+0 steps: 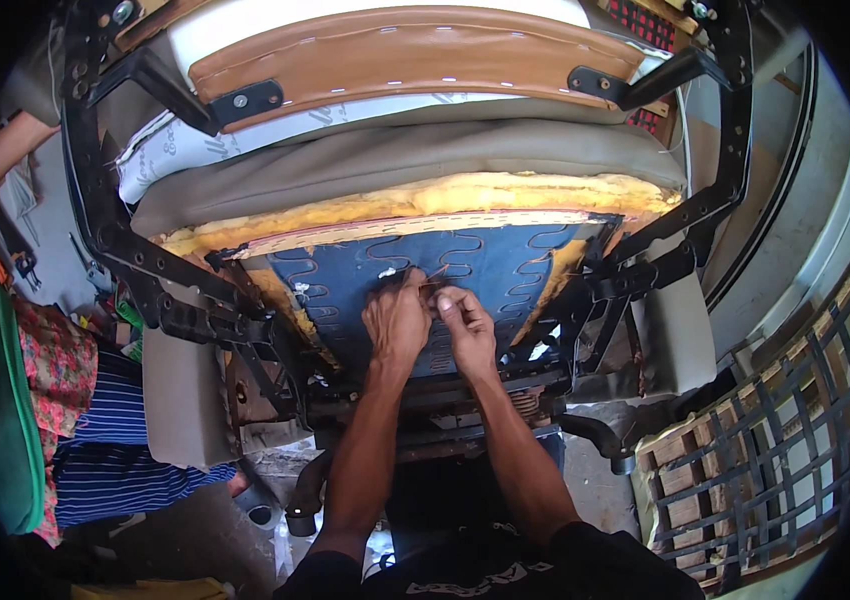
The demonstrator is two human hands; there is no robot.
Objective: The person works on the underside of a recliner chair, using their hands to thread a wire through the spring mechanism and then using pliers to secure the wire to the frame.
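The seat's [405, 196] underside faces us, likely for reaching its springs [459, 270].
We curl left hand [395, 325] and right hand [467, 328] mostly closed over the blue cloth [350, 290]; whether they pinch anything, we cannot tell.

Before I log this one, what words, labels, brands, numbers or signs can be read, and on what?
White fabric below the brown panel: dark script-like print, partly cut off by folds; not copied out here.
Black shirt at the lower edge: pale lettering, too foreshortened to read surely.
No other text reads clearly.
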